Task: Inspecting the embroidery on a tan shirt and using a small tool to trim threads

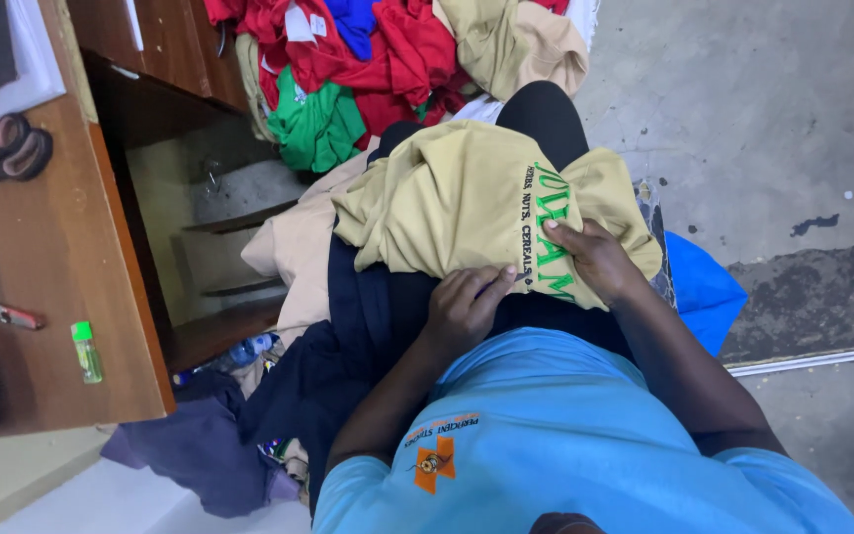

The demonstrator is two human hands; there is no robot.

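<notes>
- Tan shirt [467,198] lay on lap, over dark cloth.
- L hand [462,307] fingers curled, pinching hem; R hand [595,259] flat, fingers spread on green lettering.
- Step: prob. smoothing/positioning; next needs firm grip.

scissors [7,153] blades cut off at left edge, left hand [464,307] fingertips tucked under shirt [467,203]

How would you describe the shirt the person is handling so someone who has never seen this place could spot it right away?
Start at the wooden desk on one side, then move across to the person's lap. There lies a crumpled tan shirt, with the left hand and right hand both pressing on its near edge. Unlike the plain beige cloth beside it and the red pile beyond, it carries green lettering.
</notes>
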